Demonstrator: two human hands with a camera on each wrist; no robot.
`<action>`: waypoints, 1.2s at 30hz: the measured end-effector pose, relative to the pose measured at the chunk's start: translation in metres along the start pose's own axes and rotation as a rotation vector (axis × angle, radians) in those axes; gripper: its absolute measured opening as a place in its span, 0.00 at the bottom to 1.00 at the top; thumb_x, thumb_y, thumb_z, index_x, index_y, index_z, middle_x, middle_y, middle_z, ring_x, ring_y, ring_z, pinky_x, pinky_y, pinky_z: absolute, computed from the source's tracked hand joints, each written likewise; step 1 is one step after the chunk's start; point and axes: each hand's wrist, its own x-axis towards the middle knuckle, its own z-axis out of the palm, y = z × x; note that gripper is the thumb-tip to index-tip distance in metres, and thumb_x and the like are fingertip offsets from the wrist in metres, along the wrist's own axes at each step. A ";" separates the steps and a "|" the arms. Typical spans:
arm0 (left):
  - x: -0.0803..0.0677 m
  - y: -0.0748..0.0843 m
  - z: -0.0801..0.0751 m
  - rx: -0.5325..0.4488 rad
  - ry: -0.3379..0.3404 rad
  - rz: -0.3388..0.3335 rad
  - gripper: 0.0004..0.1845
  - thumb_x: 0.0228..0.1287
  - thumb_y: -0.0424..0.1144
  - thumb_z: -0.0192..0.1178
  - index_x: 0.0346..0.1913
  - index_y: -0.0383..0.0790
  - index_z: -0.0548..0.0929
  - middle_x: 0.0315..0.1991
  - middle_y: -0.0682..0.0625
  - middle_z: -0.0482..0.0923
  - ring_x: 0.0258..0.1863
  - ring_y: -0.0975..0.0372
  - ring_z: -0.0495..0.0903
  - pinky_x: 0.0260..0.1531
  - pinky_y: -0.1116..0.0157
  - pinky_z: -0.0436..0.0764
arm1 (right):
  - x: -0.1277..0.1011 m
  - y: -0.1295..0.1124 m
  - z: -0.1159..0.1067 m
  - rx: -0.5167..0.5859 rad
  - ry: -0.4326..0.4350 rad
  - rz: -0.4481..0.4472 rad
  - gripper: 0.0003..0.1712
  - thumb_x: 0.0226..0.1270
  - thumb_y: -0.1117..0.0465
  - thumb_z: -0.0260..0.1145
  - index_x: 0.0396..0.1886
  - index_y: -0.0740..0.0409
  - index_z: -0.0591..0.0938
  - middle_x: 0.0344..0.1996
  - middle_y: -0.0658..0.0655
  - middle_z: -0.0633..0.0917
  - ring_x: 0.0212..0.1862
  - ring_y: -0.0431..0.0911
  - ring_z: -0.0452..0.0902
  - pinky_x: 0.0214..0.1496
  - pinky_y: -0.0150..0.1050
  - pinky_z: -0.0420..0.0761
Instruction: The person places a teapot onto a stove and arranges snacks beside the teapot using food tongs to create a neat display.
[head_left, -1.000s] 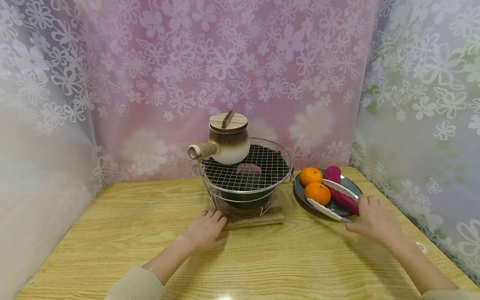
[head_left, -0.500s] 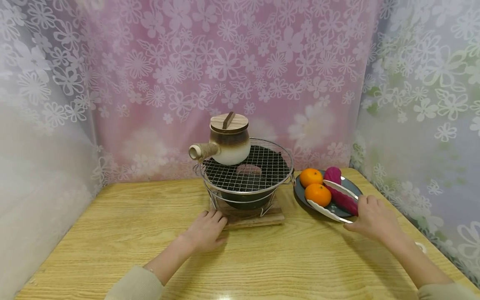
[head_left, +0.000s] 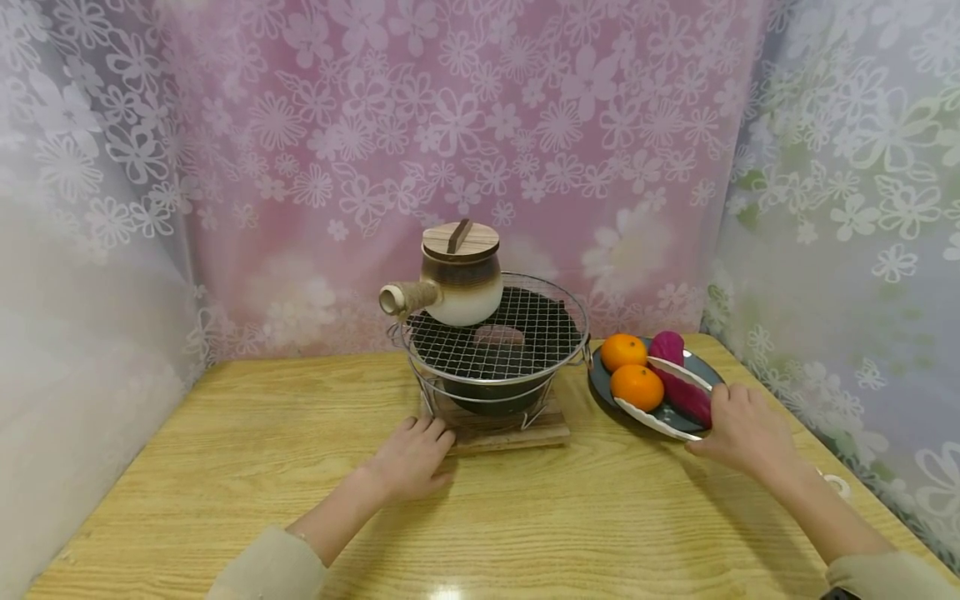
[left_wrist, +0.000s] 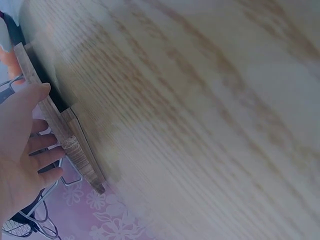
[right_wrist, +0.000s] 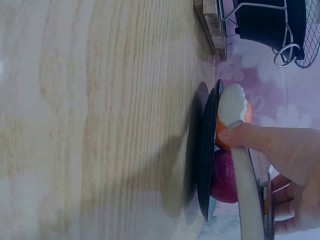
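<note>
Hidden: my right palm covers the handle end of the tongs (head_left: 663, 393); their hinge is out of sight.
Right hand (head_left: 746, 433): I grip the white tongs, thumb along one arm, at the table's (head_left: 225, 467) right edge.
Tongs: on the dark plate (head_left: 693, 421), long axis slanting toward the grill (head_left: 495, 337), tips beside an orange (head_left: 636, 386).
Left hand (head_left: 411, 457): flat, fingers relaxed, touching the wooden board (head_left: 517, 433) at the table's middle.

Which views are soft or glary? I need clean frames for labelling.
Head view: sharp, evenly lit, a small glare patch on the table edge. Left wrist view: the wood grain is smeared, hazy. Right wrist view: the tongs and plate read clearly, pale sheen at left.
</note>
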 end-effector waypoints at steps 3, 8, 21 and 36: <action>0.000 0.000 0.000 0.008 0.004 0.001 0.22 0.57 0.57 0.60 0.41 0.42 0.74 0.39 0.49 0.70 0.42 0.54 0.71 0.40 0.59 0.70 | 0.002 -0.002 0.000 -0.032 0.024 -0.017 0.40 0.33 0.43 0.75 0.28 0.71 0.67 0.25 0.67 0.71 0.28 0.59 0.66 0.26 0.52 0.71; 0.000 0.000 0.000 0.022 -0.007 0.004 0.23 0.57 0.58 0.58 0.42 0.42 0.74 0.40 0.49 0.70 0.42 0.55 0.71 0.40 0.59 0.70 | 0.005 -0.002 -0.001 -0.052 -0.005 -0.011 0.37 0.34 0.43 0.73 0.27 0.70 0.67 0.24 0.66 0.70 0.27 0.59 0.66 0.25 0.52 0.71; 0.000 0.001 -0.003 0.033 -0.022 0.002 0.24 0.58 0.59 0.58 0.44 0.42 0.74 0.41 0.49 0.71 0.43 0.55 0.72 0.42 0.59 0.70 | 0.013 0.001 -0.008 -0.034 -0.143 -0.003 0.36 0.37 0.44 0.72 0.30 0.69 0.68 0.25 0.65 0.70 0.28 0.58 0.66 0.25 0.49 0.70; 0.001 -0.001 0.001 0.055 -0.019 0.003 0.24 0.58 0.59 0.57 0.45 0.42 0.74 0.41 0.48 0.71 0.44 0.54 0.72 0.42 0.59 0.71 | 0.016 0.001 -0.008 -0.048 -0.126 -0.026 0.34 0.36 0.45 0.72 0.31 0.69 0.69 0.26 0.65 0.71 0.29 0.58 0.68 0.27 0.51 0.71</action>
